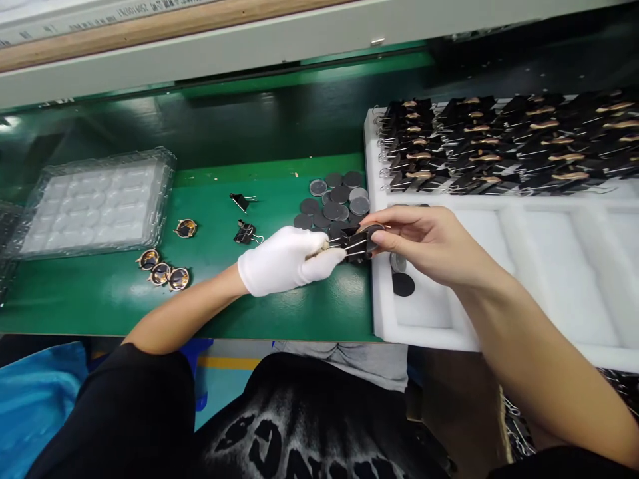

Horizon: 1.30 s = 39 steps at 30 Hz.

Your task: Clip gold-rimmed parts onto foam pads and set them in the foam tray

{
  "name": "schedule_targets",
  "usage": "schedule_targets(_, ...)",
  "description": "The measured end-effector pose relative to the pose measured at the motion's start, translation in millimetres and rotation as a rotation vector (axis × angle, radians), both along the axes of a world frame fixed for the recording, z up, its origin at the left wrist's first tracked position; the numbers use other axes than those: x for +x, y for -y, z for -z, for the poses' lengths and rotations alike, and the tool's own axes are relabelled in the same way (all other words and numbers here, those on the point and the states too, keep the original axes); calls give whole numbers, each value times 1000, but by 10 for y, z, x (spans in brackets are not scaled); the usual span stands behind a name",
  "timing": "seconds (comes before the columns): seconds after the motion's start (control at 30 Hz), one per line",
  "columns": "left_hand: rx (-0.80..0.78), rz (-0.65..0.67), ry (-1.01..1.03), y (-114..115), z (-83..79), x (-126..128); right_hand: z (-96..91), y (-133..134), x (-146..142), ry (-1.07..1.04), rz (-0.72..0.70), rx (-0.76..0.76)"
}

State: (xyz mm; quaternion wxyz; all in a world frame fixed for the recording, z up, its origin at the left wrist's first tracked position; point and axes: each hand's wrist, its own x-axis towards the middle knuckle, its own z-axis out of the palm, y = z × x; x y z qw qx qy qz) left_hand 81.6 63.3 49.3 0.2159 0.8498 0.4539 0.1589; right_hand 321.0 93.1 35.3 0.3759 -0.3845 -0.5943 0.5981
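Note:
My left hand, in a white glove, pinches the wire handles of a black binder clip over the green mat. My right hand, bare, holds a round part at the clip's jaws, fingers closed around it. Both hands meet just left of the white foam tray. A pile of several grey discs lies right behind the hands. Two spare binder clips lie on the mat to the left.
Rows of clipped parts fill the back of the foam tray. Two dark discs lie in its near compartment. Several round gold-rimmed parts and a clear plastic blister tray are at the left of the green mat.

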Motion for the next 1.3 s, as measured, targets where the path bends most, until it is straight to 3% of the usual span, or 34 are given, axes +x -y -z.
schedule_targets(0.13, -53, -10, -36, -5, -28, 10, 9, 14, -11, 18, -15, -15)
schedule_targets(0.23, -85, 54, -189, -85, -151, -92, 37, -1, 8, -6, -6, -58)
schedule_targets(0.27, -53, 18, -267, -131, -204, -158, 49, -10, 17, -49, 16, -94)
schedule_targets(0.3, 4, -78, -359, -187, -254, -239, 61, -20, 26, -104, 40, -143)
schedule_targets(0.4, 93, -583, -696, -391, -339, -540, 89, -44, 38, -253, 59, -305)
schedule_targets(0.43, 36, -705, -799, -461, -338, -643, 96, -47, 34, -278, 45, -345)
schedule_targets(0.5, -139, -778, -916, -583, -300, -821, 107, -40, 12, -306, 15, -396)
schedule_targets(0.57, -209, -755, -917, -655, -249, -934, 118, -22, -25, -311, -6, -426)
schedule_targets(0.7, 8, -662, -809, -586, -248, -893, 146, 27, -118, -282, -64, -434)
schedule_targets(0.77, 87, -457, -687, -460, -295, -749, 166, 51, -161, -306, -68, -412)
schedule_targets(0.87, 70, -60, -459, -249, -331, -473, 198, 89, -202, -347, -99, -373)
schedule_targets(0.93, 54, 84, -339, -146, -300, -319, 213, 115, -206, -337, -154, -355)
schedule_targets(1.0, 55, 82, -221, -86, -237, -215, 214, 137, -200, -314, -162, -334)
schedule_targets(1.07, 13, -6, -42, -53, -170, -151, 203, 152, -196, -309, -97, -303)
schedule_targets(1.17, -159, -129, 191, -17, -100, -76, 184, 162, -207, -327, 21, -264)
schedule_targets(1.3, -250, -284, 199, 29, -67, 21, 208, 164, -238, -343, 30, -224)
